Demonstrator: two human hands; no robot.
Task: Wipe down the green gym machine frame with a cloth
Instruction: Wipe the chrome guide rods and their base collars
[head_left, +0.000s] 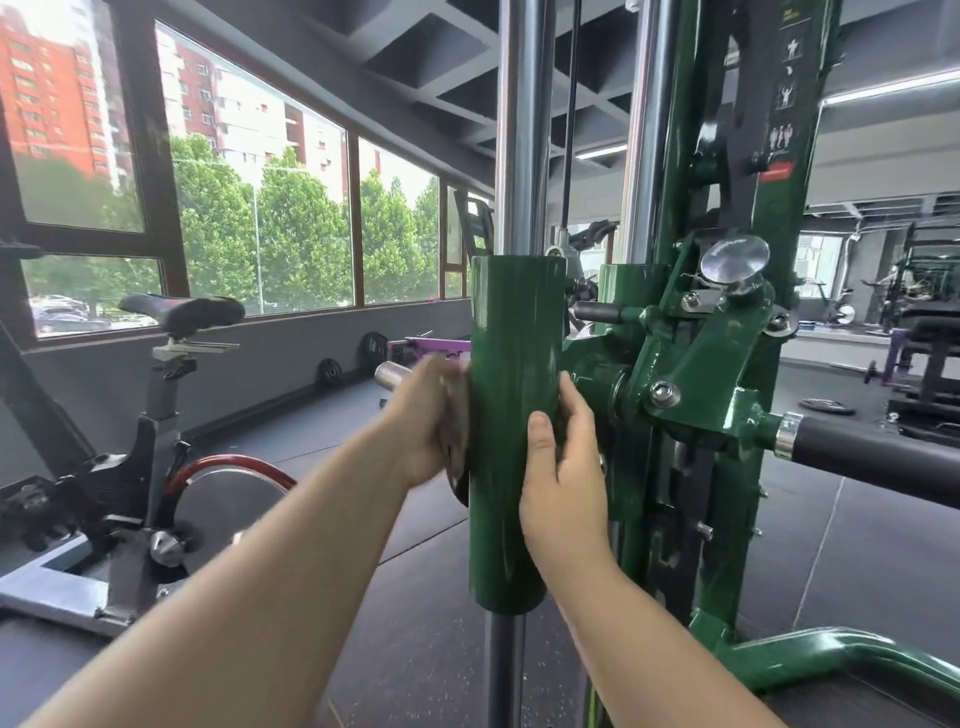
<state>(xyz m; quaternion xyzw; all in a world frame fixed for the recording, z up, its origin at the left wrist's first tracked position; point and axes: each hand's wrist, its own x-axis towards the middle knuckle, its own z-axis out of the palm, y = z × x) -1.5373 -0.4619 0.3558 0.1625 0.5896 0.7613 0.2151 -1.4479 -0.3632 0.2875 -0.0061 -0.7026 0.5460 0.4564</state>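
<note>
Our left hand (423, 421) presses the grey cloth (457, 441) flat against the green sleeve (511, 415) on its left side (motion-blurred); our right hand (558, 467) curls round the other side. We should wipe in overlapping strokes, steadying firmly.

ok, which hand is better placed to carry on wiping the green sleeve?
Left. The left hand already presses the grey cloth against the left side of the green sleeve. The right hand holds no cloth I can see; its thumb and fingers just grip the sleeve, likely steadying.
</note>
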